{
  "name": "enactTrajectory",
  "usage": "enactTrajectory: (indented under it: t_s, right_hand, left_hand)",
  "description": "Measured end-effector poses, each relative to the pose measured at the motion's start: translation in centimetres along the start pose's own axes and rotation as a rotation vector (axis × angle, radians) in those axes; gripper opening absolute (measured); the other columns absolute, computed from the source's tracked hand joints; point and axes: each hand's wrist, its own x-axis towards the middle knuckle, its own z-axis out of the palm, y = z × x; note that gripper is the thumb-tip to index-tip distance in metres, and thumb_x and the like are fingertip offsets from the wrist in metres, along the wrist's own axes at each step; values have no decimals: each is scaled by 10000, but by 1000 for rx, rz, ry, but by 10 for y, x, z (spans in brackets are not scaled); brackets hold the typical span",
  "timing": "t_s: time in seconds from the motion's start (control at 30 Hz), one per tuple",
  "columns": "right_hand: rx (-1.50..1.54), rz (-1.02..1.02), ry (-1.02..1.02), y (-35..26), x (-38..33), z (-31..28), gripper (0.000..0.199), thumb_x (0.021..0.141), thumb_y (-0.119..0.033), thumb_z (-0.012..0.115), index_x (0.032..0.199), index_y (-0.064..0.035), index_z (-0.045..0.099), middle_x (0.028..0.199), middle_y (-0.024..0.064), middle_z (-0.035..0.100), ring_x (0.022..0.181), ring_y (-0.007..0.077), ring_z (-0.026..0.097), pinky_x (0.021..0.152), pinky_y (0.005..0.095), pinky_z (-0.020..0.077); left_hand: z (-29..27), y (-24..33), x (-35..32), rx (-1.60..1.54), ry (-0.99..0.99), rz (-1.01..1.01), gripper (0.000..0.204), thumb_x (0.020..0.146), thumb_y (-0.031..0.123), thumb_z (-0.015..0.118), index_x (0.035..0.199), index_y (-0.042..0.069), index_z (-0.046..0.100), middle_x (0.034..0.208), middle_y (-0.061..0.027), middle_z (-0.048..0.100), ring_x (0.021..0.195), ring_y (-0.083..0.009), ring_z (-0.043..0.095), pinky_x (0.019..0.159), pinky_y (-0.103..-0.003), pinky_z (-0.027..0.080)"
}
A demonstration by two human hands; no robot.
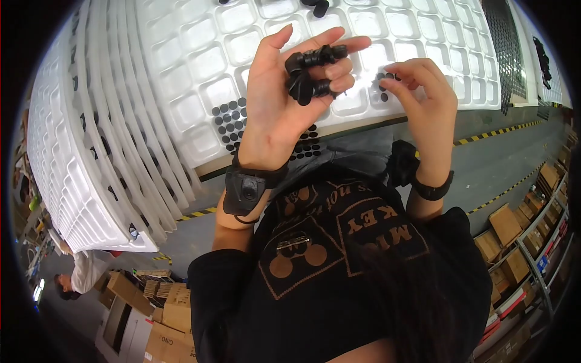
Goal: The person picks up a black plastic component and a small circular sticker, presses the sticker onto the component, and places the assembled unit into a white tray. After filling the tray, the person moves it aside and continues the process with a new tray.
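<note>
Close, downward fisheye view from head

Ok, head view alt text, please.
Left hand, palm up, holds black parts; right hand is at small black discs in a white compartmented tray. More discs lie toward its near edge; stacked trays stand at the left.

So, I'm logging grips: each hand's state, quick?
Left hand: holding black fittings, partly closed around them.
Right hand: partly closed at small black discs; can't tell if holding one.
</note>
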Motion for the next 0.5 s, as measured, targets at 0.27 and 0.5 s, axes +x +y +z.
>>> enactTrajectory:
  t_s: [0.27,0.5]
  right_hand:
    - [-50,-13,-1,4,2,7,83,624,-16,633,682,-2,575,668,34,483,550,136,503,496,223,411]
    - [-176,-28,-60,5,5,5,85,638,-42,630,676,-7,563,661,37,471,595,143,495,539,227,408]
  left_hand:
    - [2,-1,0,-234,71,-63,331,795,133,402,1031,-98,377,1009,-184,404,738,-188,405,601,-253,366]
    - [9,-1,1,-211,-37,35,284,796,31,449,1043,-87,377,1031,-139,386,779,-152,409,600,-192,369]
